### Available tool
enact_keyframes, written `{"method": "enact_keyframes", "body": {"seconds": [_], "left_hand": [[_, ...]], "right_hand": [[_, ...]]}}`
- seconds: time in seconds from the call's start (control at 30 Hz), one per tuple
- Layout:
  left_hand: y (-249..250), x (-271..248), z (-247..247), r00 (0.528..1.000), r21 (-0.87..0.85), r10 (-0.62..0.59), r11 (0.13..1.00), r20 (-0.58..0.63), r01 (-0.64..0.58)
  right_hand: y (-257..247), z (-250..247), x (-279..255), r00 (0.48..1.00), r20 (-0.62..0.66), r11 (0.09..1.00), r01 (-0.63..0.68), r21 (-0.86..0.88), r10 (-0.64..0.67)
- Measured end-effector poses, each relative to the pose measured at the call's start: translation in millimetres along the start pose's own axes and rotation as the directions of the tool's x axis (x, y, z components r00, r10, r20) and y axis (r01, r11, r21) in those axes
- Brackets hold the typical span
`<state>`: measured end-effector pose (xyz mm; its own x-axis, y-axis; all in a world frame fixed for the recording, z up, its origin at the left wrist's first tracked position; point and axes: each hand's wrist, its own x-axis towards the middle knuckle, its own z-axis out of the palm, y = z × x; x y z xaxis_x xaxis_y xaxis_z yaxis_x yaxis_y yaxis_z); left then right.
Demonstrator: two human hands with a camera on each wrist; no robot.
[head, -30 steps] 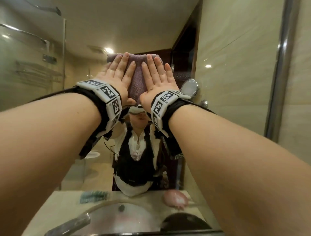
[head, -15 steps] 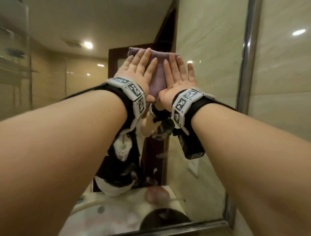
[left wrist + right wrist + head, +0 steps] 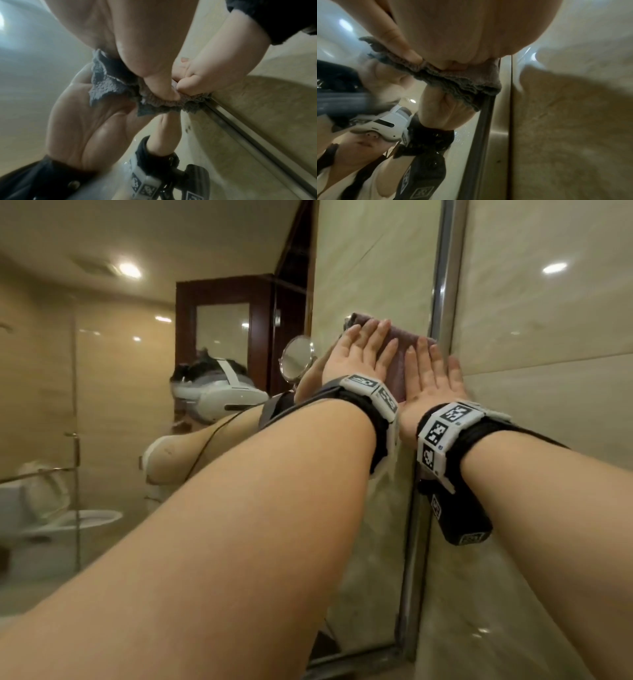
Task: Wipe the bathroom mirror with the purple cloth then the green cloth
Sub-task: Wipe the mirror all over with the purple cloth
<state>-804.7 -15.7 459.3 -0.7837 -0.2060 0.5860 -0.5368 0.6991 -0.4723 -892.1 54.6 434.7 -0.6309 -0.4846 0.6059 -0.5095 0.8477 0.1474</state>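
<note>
The purple cloth (image 3: 399, 361) lies flat against the bathroom mirror (image 3: 359, 285) close to its right metal frame (image 3: 442, 302). My left hand (image 3: 363, 354) and right hand (image 3: 431, 371) press on it side by side with straight fingers. In the left wrist view the cloth (image 3: 109, 83) bunches under both thumbs at the glass. The right wrist view shows the cloth (image 3: 464, 82) reaching the frame (image 3: 481, 121). No green cloth is in view.
A beige tiled wall (image 3: 548, 354) stands right of the frame. The glass reflects a small round mirror (image 3: 297, 358), a dark wooden door (image 3: 222, 326), a toilet (image 3: 68, 518) and a glass shower screen. The mirror's bottom frame (image 3: 359, 659) runs below my arms.
Both hands have slid the purple cloth to the right across the mirror, from its middle to its right frame. The sink and counter have left the view.
</note>
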Motion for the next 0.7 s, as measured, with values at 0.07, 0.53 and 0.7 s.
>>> {"method": "enact_keyframes", "body": {"seconds": [0.07,0.53,0.7], "left_hand": [[2.1,1.3,1.7,1.0,0.003,-0.011,1.0,-0.006,0.011],[-51.7,-52.6,25.5,0.999,0.093,-0.042,0.995,0.016,0.041],[-95.6,-92.3,37.6,0.993,0.106,-0.115,0.988,0.036,0.11]], "right_hand": [[2.5,0.1,-0.8,1.0,0.001,1.0,0.012,0.0,-0.012],[-57.2,-13.7,-32.4,0.995,0.002,0.992,0.1,0.078,-0.1],[-109.2,-28.7,-51.0,0.983,-0.041,0.978,0.18,0.101,-0.177]]}}
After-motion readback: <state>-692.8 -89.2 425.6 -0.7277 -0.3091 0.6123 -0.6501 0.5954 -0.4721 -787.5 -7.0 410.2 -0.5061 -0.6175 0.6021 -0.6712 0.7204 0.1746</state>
